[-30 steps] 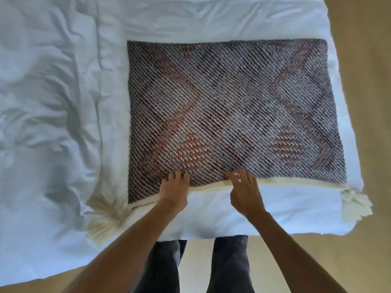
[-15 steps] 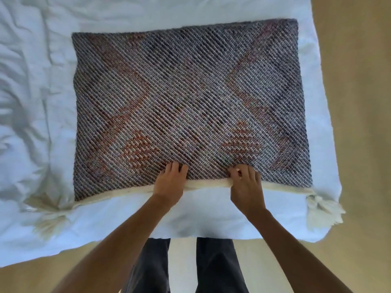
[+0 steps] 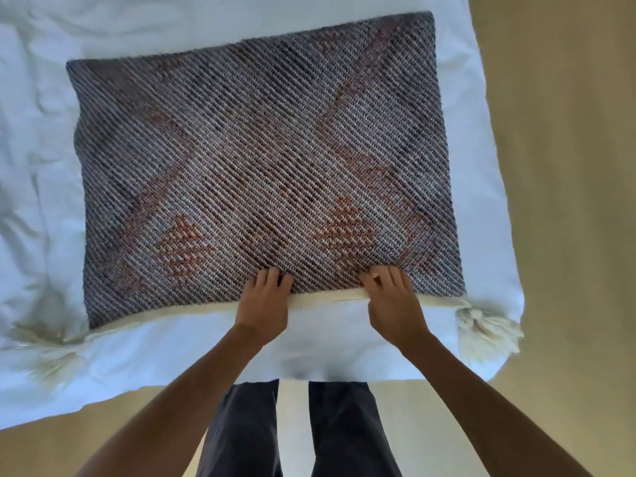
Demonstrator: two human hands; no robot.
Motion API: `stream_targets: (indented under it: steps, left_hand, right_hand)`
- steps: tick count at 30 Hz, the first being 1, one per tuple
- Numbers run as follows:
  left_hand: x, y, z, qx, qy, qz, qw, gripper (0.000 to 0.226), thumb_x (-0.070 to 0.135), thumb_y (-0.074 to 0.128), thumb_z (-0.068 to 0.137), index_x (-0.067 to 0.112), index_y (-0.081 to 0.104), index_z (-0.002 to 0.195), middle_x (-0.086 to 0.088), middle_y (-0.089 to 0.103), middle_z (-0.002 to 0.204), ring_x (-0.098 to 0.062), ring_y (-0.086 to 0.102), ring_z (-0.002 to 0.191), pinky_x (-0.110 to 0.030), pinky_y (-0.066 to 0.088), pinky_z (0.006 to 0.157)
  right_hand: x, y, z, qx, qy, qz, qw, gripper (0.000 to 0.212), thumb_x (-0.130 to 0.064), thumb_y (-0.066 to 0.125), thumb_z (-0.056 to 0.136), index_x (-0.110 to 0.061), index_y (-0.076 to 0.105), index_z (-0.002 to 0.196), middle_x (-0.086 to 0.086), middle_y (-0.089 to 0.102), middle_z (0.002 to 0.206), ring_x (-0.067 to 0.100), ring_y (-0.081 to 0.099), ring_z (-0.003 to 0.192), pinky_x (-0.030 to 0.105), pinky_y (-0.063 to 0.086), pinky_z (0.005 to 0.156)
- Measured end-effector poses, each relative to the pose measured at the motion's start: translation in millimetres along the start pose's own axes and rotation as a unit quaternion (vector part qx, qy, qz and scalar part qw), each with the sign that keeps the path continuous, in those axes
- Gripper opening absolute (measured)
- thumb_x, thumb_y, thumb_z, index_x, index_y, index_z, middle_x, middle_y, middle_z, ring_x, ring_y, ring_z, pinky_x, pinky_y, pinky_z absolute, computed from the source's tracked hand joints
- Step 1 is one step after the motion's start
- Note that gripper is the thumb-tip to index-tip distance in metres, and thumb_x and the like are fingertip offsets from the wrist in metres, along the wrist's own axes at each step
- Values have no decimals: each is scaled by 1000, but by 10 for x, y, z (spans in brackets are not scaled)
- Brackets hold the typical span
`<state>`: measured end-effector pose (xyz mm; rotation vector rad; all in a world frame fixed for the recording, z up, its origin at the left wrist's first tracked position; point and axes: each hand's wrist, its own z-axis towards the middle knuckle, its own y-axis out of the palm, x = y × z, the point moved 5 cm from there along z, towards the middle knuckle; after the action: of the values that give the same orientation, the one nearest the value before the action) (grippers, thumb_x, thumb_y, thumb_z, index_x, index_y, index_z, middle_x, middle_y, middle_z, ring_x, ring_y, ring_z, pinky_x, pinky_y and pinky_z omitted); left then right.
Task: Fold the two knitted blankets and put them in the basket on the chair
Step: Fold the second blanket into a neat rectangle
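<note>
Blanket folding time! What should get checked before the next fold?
1. Blanket lying flat on the bed: ok.
2. Left hand grip on the near edge: ok.
3. Right hand grip on the near edge: ok.
4. Tassel clear of the hands: ok.
5. Basket within reach: cannot tell, not in view.
6. Second blanket nearby: cannot tell, not in view.

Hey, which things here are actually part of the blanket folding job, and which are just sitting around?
Part of the job:
knitted blanket
left hand, gripping its near edge
right hand, gripping its near edge
cream tassel on its corner

Just there:
white duvet
tan floor

No basket or chair in view.
</note>
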<state>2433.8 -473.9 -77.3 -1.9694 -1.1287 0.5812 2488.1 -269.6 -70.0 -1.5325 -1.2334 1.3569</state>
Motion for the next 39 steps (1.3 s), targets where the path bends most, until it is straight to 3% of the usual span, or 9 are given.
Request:
stream_targets:
  steps: [6,12,15,19,24,29,32,34,39]
  left_hand:
    - [816,-219,251,55,125,-5,991,36,22,54,85,12,43,118,-10,46,113,-27,47,101,-38,45,83]
    - [1335,-311,393,38,157,-22,987,34,9,50,87,11,46,120,-9,48,115,-26,46,106,-39,44,88]
    - [1399,-275,356,22,156,-23,987,32,13,49,87,12,48,119,-6,49,115,-25,46,106,-37,45,87]
    - [1394,-230,315,8,166,-14,986,32,17,44,88,13,47,119,-6,50,115,-24,46,105,-37,43,87]
    - [1444,-246,402,-3,170,19,985,31,29,39,88,13,55,108,-6,57,109,-24,49,102,-38,40,86]
    - [1524,-349,447,43,157,-22,986,34,30,31,92,10,56,101,-7,59,101,-22,52,94,-37,41,81]
    - [1596,-528,525,72,172,-71,980,27,25,38,92,7,53,105,-8,54,101,-22,51,94,-34,44,79]
    - [1611,-679,617,82,157,-127,976,23,21,41,92,6,52,104,-7,54,99,-20,52,92,-32,46,77]
    - [1522,-1108,906,80,103,-286,950,23,24,39,98,6,55,97,-7,56,96,-19,54,86,-32,49,73]
  right_hand:
    - [566,-111,-336,40,111,-21,993,49,0,62,57,-4,63,106,18,59,108,36,54,97,45,45,83]
    - [963,-194,-499,26,233,-43,971,31,9,64,64,-1,60,93,22,60,96,40,58,86,47,50,68]
    - [1034,-183,-557,8,238,-25,971,26,16,63,63,2,59,84,22,57,84,39,57,73,42,51,50]
    - [1080,-195,-640,11,226,17,974,26,18,62,63,4,58,84,23,56,84,38,56,70,40,52,46]
    - [1064,-189,-687,-17,247,46,968,22,6,63,62,1,58,82,20,57,83,37,55,72,41,48,57]
    - [1228,-257,-600,73,380,210,898,29,-15,63,83,1,55,105,21,54,101,39,51,94,47,45,79]
    - [1295,-223,-425,17,421,281,863,37,-18,63,82,-2,51,113,18,57,109,37,48,106,44,39,91]
    - [1282,-220,-333,-38,449,308,838,33,-18,59,81,-4,50,110,16,59,106,36,52,103,42,43,87]
    - [946,-486,-98,-53,369,197,907,21,-16,55,82,-4,47,97,17,62,95,37,57,93,40,43,73]
